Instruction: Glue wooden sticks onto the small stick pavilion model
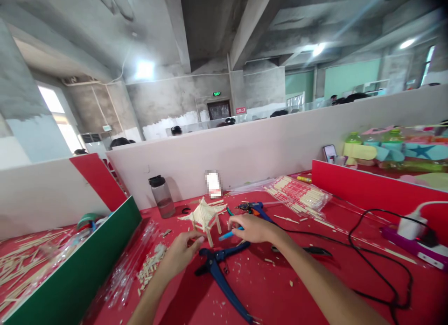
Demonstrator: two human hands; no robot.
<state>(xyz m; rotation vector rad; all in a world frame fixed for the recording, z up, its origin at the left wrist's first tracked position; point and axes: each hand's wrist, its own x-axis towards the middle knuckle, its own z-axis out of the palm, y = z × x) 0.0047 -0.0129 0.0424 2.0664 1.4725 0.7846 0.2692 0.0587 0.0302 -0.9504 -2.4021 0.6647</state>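
A small pavilion model (203, 216) built of pale wooden sticks stands on legs at the middle of the red table. My left hand (184, 251) is at its near left leg, thumb and index finger close together; whether anything lies between them is too small to tell. To the right of the model, my right hand (250, 228) grips a blue pen-like stick (230, 235), its tip pointing toward the legs. In front of both hands lies a blue-handled cutter (219, 271). A blue glue gun (257, 208) rests behind my right hand.
A water bottle (162, 197) and a bright phone (213, 184) stand along the white partition (259, 152). Stick bundles (301, 194) lie at back right. Cut pieces (150, 266) are heaped left, near a green divider (80, 273). A black cable (395, 269) loops toward the purple power strip (415, 248).
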